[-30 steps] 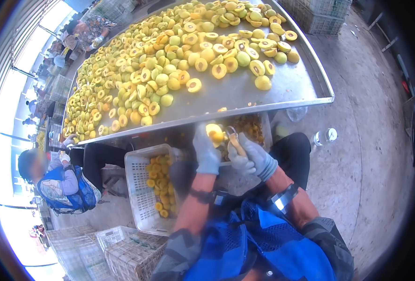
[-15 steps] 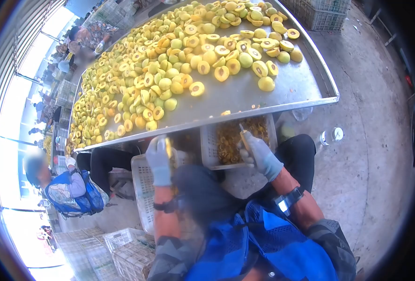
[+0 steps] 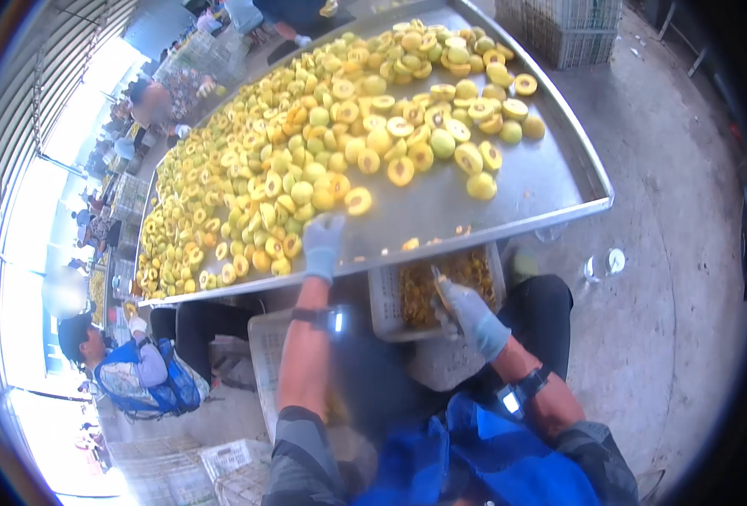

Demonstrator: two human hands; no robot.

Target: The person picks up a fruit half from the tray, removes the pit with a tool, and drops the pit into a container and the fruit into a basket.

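Observation:
My left hand, in a pale glove, reaches over the near edge of the metal table. Its curled fingertips are right at the halved yellow-green stone fruit heaped there; what lies under them is hidden. Closed in my gloved right hand is a small tool with a brown handle and a thin metal tip pointing up. That hand hovers over the right side of a white plastic crate holding brownish-orange fruit scraps.
A second pale crate stands below my left forearm. To the left sits a person in a blue vest. Clear containers are on the floor at right, stacked crates beyond the table. Another person is at the far side.
My left hand has gone from above the left crate, where it held a yellow fruit piece, up and forward to the heap on the table. My right hand keeps the tool near the same place.

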